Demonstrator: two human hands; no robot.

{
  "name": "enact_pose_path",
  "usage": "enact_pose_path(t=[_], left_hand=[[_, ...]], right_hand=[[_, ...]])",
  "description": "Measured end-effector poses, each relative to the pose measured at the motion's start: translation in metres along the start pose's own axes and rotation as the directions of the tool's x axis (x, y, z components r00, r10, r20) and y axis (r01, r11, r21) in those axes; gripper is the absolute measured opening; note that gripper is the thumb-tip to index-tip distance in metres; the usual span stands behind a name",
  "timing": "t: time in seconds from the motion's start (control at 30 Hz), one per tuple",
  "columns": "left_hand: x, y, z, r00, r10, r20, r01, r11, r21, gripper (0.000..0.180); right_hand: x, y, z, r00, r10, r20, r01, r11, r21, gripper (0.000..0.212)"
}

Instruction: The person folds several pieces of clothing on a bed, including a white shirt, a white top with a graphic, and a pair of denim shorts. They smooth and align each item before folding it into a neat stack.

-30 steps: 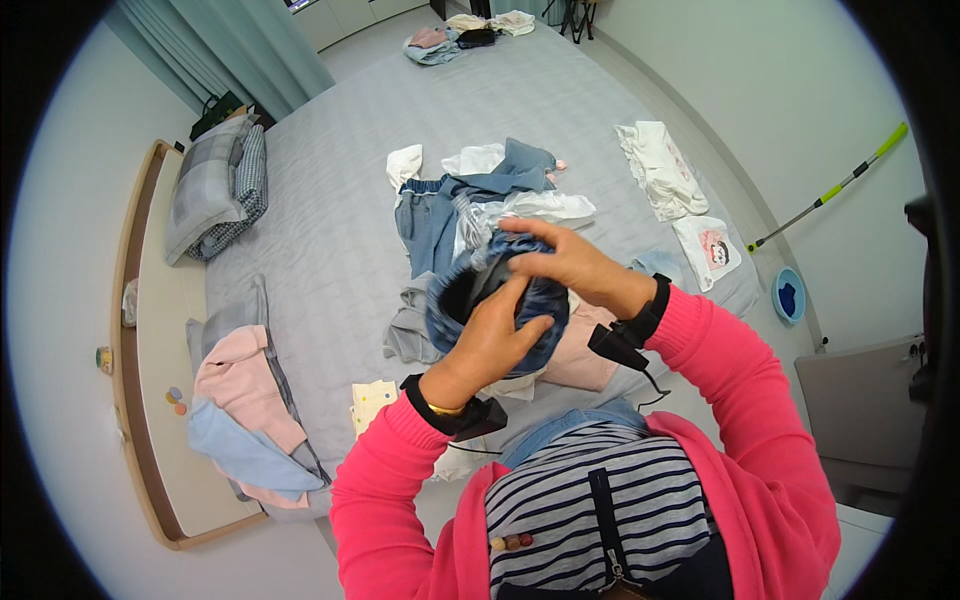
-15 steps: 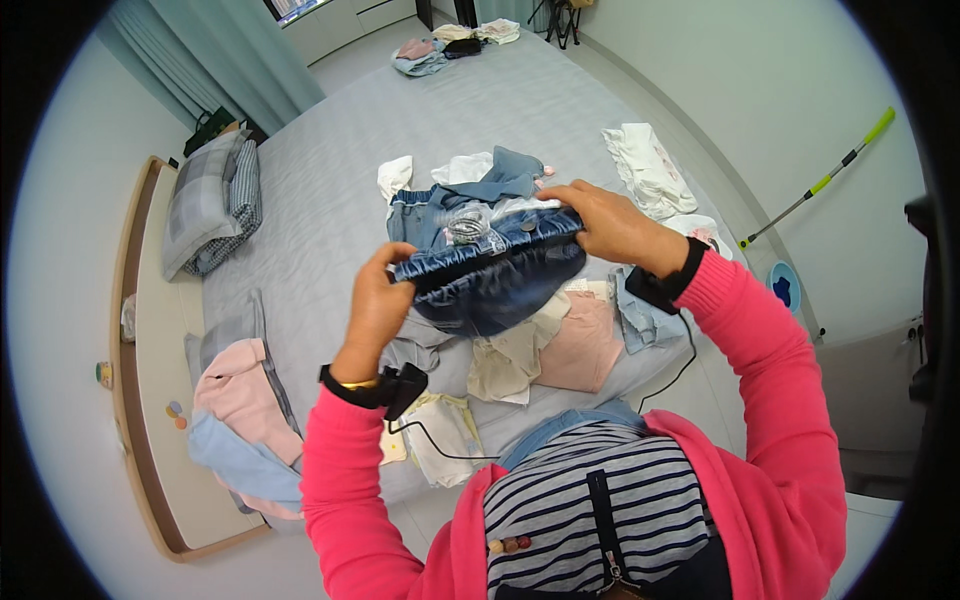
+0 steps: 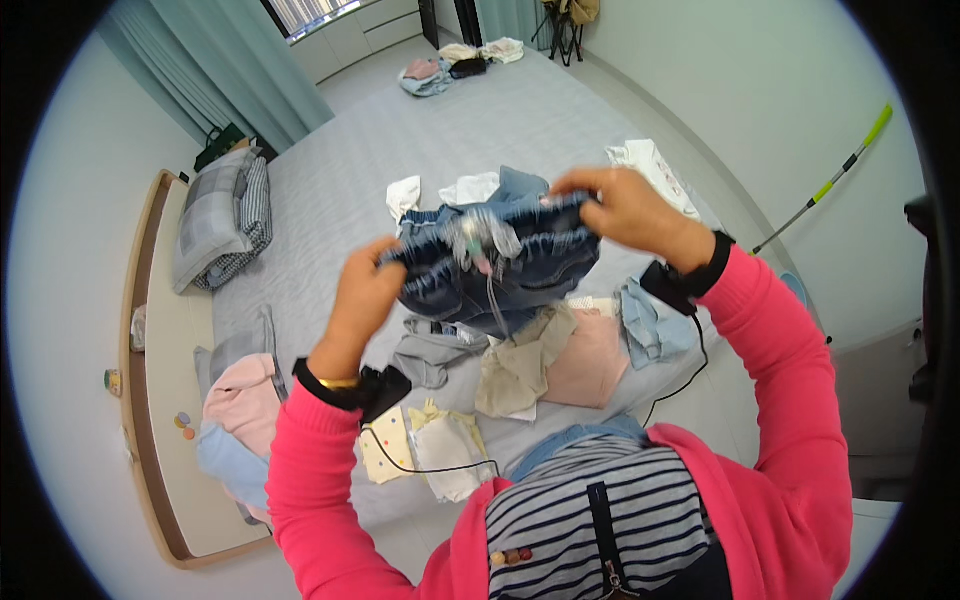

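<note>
Stretched between my two hands, above the bed, are dark blue denim bottoms (image 3: pixel 540 270) with a gathered elastic waistband. My left hand (image 3: pixel 362 290) is closed on the left end of the waistband, my right hand (image 3: pixel 625 212) on its right end. Blurred at the front of the waist is a crinkled, clear-looking bit (image 3: pixel 482 243) with pinkish and greenish spots; a pale cord (image 3: pixel 496 300) dangles below. What this bit is, I cannot tell. Lighter blue denim (image 3: pixel 520 184) lies just behind, partly hidden by the held garment.
On the grey-sheeted bed (image 3: pixel 350 140) lie grey (image 3: pixel 425 360), beige (image 3: pixel 510 378), pink (image 3: pixel 585 365) and light blue (image 3: pixel 655 325) clothes. Yellow-and-white pieces (image 3: pixel 445 445) lie near me, white clothes (image 3: pixel 655 172) at the right edge. Pillows (image 3: pixel 215 215) rest by the headboard (image 3: pixel 165 380). A mop (image 3: pixel 830 175) leans on the right wall.
My hands have moved a little farther apart, pulling the waistband wider. The denim bottoms have tilted, and the pale cord now shows hanging down. The whole view has shifted slightly.
</note>
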State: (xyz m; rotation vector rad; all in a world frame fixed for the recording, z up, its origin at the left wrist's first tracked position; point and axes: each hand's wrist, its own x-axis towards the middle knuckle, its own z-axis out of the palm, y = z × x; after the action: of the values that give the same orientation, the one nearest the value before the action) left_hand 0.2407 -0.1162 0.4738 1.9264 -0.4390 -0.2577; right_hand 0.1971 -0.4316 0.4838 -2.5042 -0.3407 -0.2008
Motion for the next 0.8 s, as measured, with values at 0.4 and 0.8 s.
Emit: enact_pose_path(t=[0.4, 0.8], left_hand=[[0.015, 0.044, 0.012, 0.998, -0.025, -0.058, 0.007, 0.958, -0.286, 0.02], [0.019, 0.023, -0.015, 0.94, -0.32, 0.119, 0.307, 0.945, 0.114, 0.022]], right_hand=[[-0.017, -0.027, 0.013, 0.939, -0.343, -0.006, 0.342, 0.933, 0.109, 0.033], [0.001, -0.045, -0.024, 0.908, -0.36, 0.213, 0.385, 0.919, -0.09, 0.017]])
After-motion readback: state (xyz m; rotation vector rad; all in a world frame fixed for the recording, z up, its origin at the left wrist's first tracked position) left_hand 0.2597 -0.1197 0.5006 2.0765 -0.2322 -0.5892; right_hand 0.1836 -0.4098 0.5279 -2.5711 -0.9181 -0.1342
